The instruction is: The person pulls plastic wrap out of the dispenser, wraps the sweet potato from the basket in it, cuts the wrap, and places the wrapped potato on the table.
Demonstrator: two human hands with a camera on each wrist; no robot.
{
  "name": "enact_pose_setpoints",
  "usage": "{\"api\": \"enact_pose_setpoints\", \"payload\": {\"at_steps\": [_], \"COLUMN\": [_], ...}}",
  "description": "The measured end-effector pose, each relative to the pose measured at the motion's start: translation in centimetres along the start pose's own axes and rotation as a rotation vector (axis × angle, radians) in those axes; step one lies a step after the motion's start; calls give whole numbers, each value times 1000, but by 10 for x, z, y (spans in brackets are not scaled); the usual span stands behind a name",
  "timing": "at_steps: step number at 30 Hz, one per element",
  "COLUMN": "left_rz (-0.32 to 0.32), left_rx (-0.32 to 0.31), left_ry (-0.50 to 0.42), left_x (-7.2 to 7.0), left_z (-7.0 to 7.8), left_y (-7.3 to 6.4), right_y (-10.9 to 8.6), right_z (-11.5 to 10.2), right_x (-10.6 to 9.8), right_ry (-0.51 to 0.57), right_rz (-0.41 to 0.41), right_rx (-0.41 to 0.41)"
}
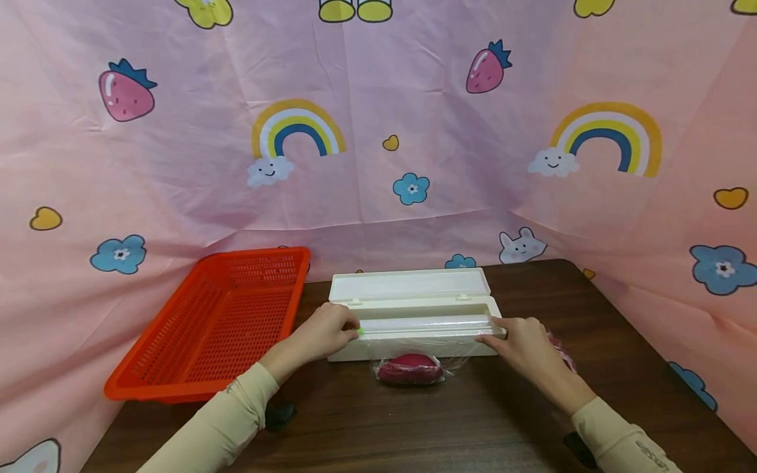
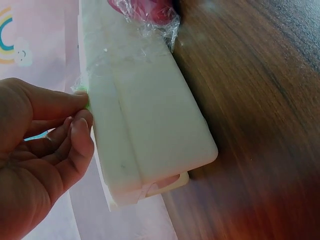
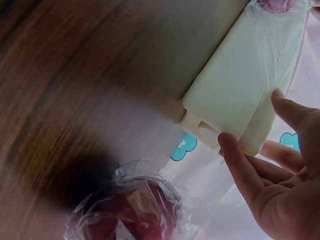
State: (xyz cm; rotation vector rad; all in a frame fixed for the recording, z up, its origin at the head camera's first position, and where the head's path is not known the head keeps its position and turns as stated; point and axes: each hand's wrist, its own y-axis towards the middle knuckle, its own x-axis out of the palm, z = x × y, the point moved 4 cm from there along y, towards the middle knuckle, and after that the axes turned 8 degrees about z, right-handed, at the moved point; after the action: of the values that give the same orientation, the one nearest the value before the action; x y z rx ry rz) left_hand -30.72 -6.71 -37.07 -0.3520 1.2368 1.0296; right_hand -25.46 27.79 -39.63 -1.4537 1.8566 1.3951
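A white cling film box (image 1: 355, 350) stands lid-up on the table, its roll of film (image 1: 422, 322) showing inside. At the left end of the front edge, my left hand (image 1: 327, 330) pinches a small green slider (image 1: 361, 331), mostly hidden by thumb and fingertips. My right hand (image 1: 523, 341) grips the right end of the box, thumb on the front edge (image 3: 276, 95) and fingers about the end. Clear film runs down from the box front over a dark red oblong thing (image 1: 411, 369), which lies on the table close before the box.
An orange-red plastic basket (image 1: 204, 392) stands at the left. Another dark red thing wrapped in film (image 3: 132, 210) lies right of the box, partly behind my right hand in the head view. A patterned pink cloth (image 1: 378, 243) hangs around the dark wooden table (image 1: 378, 433).
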Motion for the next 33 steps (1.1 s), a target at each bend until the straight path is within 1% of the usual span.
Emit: {"api": "enact_pose_setpoints", "payload": {"at_steps": [5, 13, 18, 22, 27, 33], "left_rz": [13, 29, 34, 30, 29, 42], "left_rx": [9, 49, 53, 39, 57, 72], "left_ry": [-15, -33, -42, -50, -47, -51], "left_x": [3, 5, 5, 6, 8, 10], "left_z": [0, 3, 3, 4, 5, 9], "left_y": [1, 3, 4, 5, 7, 9], "right_y": [0, 0, 1, 1, -1, 0], "right_z": [1, 1, 0, 0, 0, -1], "right_x": [0, -2, -1, -1, -1, 0], "right_ry": [-2, -3, 1, 0, 2, -4], "right_rz": [8, 33, 44, 48, 40, 62], "right_rx": [-6, -28, -34, -33, -20, -30]}}
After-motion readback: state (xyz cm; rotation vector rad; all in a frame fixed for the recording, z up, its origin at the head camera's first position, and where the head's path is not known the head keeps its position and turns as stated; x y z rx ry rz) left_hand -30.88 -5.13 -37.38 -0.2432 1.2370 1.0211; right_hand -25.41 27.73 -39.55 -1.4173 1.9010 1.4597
